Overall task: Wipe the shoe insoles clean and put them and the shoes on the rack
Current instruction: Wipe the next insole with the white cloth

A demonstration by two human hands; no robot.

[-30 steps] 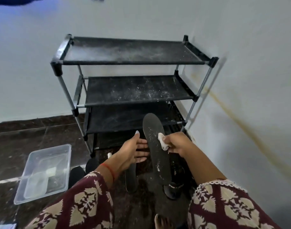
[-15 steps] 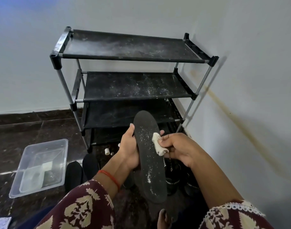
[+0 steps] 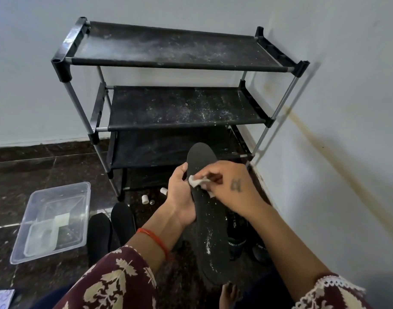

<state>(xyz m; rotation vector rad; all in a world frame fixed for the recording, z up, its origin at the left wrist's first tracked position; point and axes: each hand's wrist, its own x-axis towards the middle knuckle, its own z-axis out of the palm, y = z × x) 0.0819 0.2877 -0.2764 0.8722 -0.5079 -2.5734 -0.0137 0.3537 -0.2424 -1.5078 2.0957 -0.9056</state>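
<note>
Left hand (image 3: 181, 192) now grips the insole (image 3: 210, 219) before the rack (image 3: 180, 63); right hand (image 3: 231, 186), pinching a wipe (image 3: 196, 181), has begun rubbing, probably the toe end

Hidden and cut-off parts
The insole (image 3: 210, 224) covers the shoes (image 3: 236, 239) at 5 o'clock; a patterned sheet (image 3: 0, 298) is cropped at 8 o'clock.
</note>
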